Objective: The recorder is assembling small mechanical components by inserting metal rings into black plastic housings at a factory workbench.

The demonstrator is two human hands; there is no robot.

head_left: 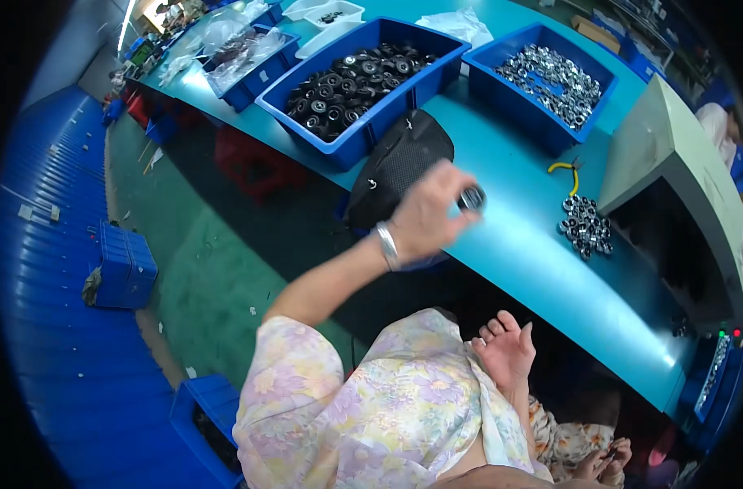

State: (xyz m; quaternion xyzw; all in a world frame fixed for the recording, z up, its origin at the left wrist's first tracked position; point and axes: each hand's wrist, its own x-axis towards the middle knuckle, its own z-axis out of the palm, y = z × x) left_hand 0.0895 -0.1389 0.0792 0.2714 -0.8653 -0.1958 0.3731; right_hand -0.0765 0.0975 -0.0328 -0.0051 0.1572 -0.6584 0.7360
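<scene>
- In the head view, the left hand (435, 209) is pinching a small black round part (472, 198) between thumb and fingers, over the teal table (522, 257)
- The right hand (504, 349) is half open, its palm bare, near the table's edge
- The blue bin of black wheels (362, 81) stands beyond the left hand

High gloss on the turquoise counter (542, 269), right of centre; shiny dark part (472, 198) mid-frame; bright, metallic-looking pieces (551, 77), upper right; smooth blue plastic bin (363, 138) up top; matt black mesh bag (404, 159), centre; flowered cloth shirt (404, 367) below.
</scene>
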